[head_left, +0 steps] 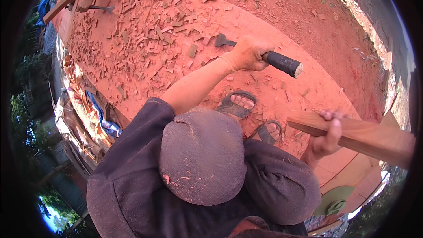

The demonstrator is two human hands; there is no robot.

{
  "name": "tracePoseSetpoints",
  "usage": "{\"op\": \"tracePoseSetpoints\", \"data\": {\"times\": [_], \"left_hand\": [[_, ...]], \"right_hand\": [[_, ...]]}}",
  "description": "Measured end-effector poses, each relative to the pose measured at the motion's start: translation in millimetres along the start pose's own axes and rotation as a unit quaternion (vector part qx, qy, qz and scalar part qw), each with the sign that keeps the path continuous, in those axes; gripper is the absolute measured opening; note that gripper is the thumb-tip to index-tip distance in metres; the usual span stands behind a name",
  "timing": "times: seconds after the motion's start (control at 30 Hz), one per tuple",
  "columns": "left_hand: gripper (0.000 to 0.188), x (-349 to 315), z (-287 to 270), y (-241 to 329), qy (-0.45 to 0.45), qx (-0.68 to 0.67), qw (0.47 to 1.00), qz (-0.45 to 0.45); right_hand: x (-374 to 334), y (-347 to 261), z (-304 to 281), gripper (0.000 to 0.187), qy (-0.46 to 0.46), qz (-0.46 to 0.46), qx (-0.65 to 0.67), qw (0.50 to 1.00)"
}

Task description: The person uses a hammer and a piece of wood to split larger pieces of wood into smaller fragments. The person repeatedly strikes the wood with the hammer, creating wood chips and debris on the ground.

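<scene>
A chisel with a flared dark metal blade (223, 40) and a black-wrapped handle (284, 64) is held in my left hand (250, 54). Its blade end is over the reddish wood slab (246, 17), and I cannot tell whether it touches. At the right, my right hand (328, 139) grips a thick squared wooden bar (370, 136) from below, with fingers wrapped over it. The bar's far right end is blurred. Beneath both hands spreads the wide slab, strewn with small wood chips (167, 39).
My sandalled feet (241, 102) rest on the slab among chips. At the far upper left, another person's hand (84, 4) holds a similar chisel (101, 8) beside a wooden bar (66, 5). Crumpled sheeting (77, 101) lies along the left edge. Reddish ground (339, 39) lies beyond the slab.
</scene>
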State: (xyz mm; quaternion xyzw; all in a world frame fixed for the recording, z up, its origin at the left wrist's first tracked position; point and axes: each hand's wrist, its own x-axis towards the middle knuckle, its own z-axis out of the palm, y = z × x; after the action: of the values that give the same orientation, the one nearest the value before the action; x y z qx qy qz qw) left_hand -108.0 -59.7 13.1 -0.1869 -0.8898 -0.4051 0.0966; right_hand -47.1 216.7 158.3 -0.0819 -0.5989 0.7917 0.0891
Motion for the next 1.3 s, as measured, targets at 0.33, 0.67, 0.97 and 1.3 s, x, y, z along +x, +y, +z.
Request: {"op": "tracePoseSetpoints", "data": {"times": [0.33,0.67,0.97,1.3], "left_hand": [[0.017,2.7,10.3,-1.2,-0.023,0.025,0.999,-0.007],[0.017,-6.1,12.9,-4.5,-0.059,0.095,0.994,-0.009],[0.016,-10.0,21.0,-10.8,-0.050,0.073,0.996,-0.007],[0.023,-47.1,-55.6,-7.8,-0.196,0.099,0.975,-0.034]], "right_hand": [[9.2,-14.6,-51.6,0.032,0.037,-0.001,-0.143,0.989],[-35.3,77.3,-33.6,0.024,-0.101,0.121,-0.397,0.904],[13.0,-38.1,-19.1,0.031,0.129,-0.015,0.062,0.990],[-72.1,98.2,-42.4,0.029,-0.163,0.250,-0.347,0.889]]}}
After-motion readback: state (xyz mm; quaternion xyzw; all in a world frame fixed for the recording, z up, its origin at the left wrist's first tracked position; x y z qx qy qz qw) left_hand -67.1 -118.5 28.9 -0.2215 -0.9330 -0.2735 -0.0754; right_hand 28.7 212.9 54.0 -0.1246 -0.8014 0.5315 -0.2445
